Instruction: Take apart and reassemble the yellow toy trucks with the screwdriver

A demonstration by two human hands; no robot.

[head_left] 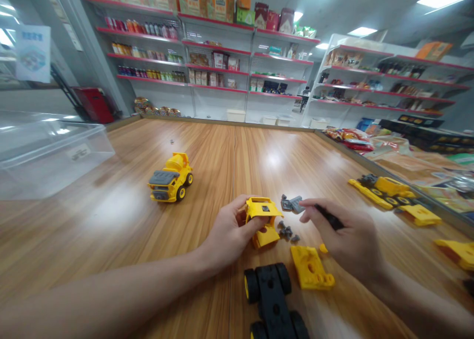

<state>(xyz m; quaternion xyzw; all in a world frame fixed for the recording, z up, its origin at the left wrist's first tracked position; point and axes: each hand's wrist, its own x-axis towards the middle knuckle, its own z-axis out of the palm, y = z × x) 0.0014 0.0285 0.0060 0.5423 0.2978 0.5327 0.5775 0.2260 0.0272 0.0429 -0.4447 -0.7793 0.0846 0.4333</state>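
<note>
My left hand (pixel 237 225) grips a yellow toy truck cab (pixel 264 208), thumb across its side. A slim black-handled tool (pixel 329 217) is held in my right hand (pixel 346 235); its working end does not show. The forefinger of that hand reaches to a flat grey toy part (pixel 296 204), and whether it touches is hard to tell. Between the hands lie several grey plastic screws (pixel 286 231). Nearer me are a yellow toy plate with holes (pixel 311 267) and a black wheeled chassis (pixel 274 297).
A yellow toy mixer truck (pixel 170 178) stands left of centre on the wooden table (pixel 207 151). At far left is a clear plastic bin (pixel 55 156). Toward the right edge lie another yellow toy vehicle (pixel 388 188) and loose yellow parts (pixel 420 214). Stocked shelves (pixel 215 48) stand behind.
</note>
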